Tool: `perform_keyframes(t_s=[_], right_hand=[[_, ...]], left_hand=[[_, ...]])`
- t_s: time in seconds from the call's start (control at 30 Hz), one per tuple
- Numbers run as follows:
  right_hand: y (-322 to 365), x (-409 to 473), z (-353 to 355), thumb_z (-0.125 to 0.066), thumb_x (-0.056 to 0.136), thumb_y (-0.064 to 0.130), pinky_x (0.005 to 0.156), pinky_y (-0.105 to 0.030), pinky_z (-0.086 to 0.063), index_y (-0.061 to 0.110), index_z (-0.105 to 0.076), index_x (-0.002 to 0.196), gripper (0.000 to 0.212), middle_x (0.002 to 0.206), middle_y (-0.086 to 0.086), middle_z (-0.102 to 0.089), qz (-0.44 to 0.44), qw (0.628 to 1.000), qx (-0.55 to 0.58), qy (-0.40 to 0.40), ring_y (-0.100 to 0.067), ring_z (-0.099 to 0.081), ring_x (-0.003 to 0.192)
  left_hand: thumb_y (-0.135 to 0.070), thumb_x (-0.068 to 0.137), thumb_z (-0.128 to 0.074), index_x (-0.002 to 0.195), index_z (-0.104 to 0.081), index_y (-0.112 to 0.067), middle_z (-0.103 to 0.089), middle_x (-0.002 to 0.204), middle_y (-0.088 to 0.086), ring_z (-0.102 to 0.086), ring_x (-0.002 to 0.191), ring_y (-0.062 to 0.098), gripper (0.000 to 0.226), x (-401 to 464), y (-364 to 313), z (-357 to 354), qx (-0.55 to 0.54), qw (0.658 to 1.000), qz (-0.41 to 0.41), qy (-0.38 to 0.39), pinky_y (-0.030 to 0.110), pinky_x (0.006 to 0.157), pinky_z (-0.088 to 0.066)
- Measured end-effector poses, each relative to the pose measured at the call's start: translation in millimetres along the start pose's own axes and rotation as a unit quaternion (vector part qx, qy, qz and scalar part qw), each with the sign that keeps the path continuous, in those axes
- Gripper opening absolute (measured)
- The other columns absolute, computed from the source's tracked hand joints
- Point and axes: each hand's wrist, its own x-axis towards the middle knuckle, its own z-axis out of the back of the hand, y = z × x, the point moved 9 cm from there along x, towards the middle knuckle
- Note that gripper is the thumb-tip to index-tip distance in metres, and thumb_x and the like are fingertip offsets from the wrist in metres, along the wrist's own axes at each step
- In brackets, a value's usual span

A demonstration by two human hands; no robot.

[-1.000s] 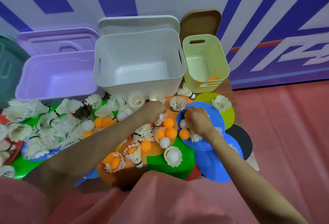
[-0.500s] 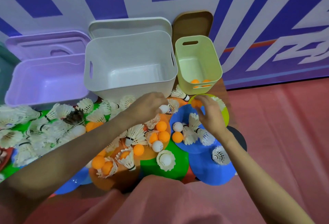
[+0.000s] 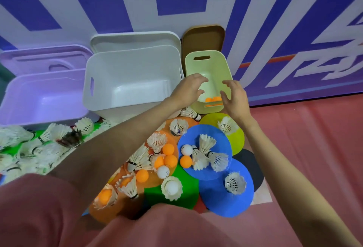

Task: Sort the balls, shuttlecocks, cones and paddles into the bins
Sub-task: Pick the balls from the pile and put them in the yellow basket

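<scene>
While both hands hovered over the green bin [image 3: 208, 66], left hand [image 3: 189, 89] and right hand [image 3: 234, 97] showed fingers spread and empty, seemingly releasing; orange balls [image 3: 213, 99] lay inside it.

red floor [image 3: 304, 148] carries three bins [image 3: 129, 82], flat coloured discs [image 3: 225, 195], scattered shuttlecocks [image 3: 204, 144].
</scene>
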Motion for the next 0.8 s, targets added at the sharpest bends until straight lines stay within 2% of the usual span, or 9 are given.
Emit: perform_keyframes(t_s=[0.1, 0.23, 0.4, 0.5, 0.67, 0.8], right_hand=[[10, -26, -8, -0.056, 0.091, 0.011, 0.087, -0.029, -0.042, 0.004, -0.057, 0.12, 0.03, 0.118, -0.013, -0.058, 0.029, 0.999, 0.023, 0.026, -0.029, -0.057, 0.102], [28, -83, -28, -0.055, 0.091, 0.008, 0.089, -0.031, -0.044, 0.005, -0.056, 0.12, 0.029, 0.117, -0.011, -0.057, 0.074, 0.99, 0.06, 0.099, -0.027, -0.054, 0.107], [41, -145, -72, -0.057, 0.092, 0.017, 0.092, -0.04, -0.045, 0.007, -0.056, 0.123, 0.033, 0.12, -0.009, -0.057, 0.088, 0.966, 0.063, 0.233, -0.028, -0.052, 0.112], [53, -168, -93, -0.063, 0.086, 0.022, 0.088, -0.041, -0.046, 0.008, -0.058, 0.12, 0.037, 0.117, -0.009, -0.059, 0.129, 0.949, 0.045, 0.285, -0.03, -0.054, 0.105], [59, -184, -113, -0.076, 0.073, 0.025, 0.083, -0.039, -0.043, 0.009, -0.06, 0.114, 0.047, 0.11, -0.008, -0.061, 0.187, 0.934, -0.055, 0.3, -0.032, -0.056, 0.097], [67, -183, -112, -0.083, 0.059, 0.018, 0.07, -0.038, -0.045, 0.009, -0.062, 0.095, 0.042, 0.094, -0.01, -0.06, 0.218, 0.936, -0.09, 0.262, -0.033, -0.057, 0.079]], left_hand=[[-0.011, 0.089, -0.06, 0.122, -0.058, -0.006, -0.06, 0.122, 0.011, -0.054, 0.115, 0.024, 0.033, -27, -8, 8, -0.022, 0.999, -0.032, -0.019, 0.031, 0.097, -0.041], [-0.013, 0.092, -0.057, 0.12, -0.06, -0.009, -0.061, 0.117, 0.007, -0.055, 0.108, 0.019, 0.029, -91, -12, 16, -0.047, 0.998, -0.033, -0.023, 0.028, 0.093, -0.042], [-0.016, 0.091, -0.06, 0.114, -0.063, -0.013, -0.063, 0.115, 0.004, -0.056, 0.108, 0.02, 0.024, -172, 16, -10, -0.059, 0.995, 0.052, 0.061, 0.031, 0.092, -0.044], [-0.024, 0.092, -0.061, 0.118, -0.061, -0.016, -0.061, 0.117, 0.001, -0.054, 0.111, 0.018, 0.027, -206, 27, -34, -0.054, 0.987, 0.081, 0.131, 0.028, 0.09, -0.042], [-0.025, 0.089, -0.063, 0.125, -0.058, -0.014, -0.057, 0.124, 0.003, -0.051, 0.116, 0.021, 0.037, -224, 24, -58, 0.006, 0.983, 0.07, 0.17, 0.032, 0.094, -0.041], [-0.024, 0.087, -0.065, 0.124, -0.058, -0.012, -0.058, 0.12, 0.006, -0.053, 0.112, 0.024, 0.04, -222, 24, -65, 0.047, 0.984, 0.057, 0.162, 0.033, 0.091, -0.039]])
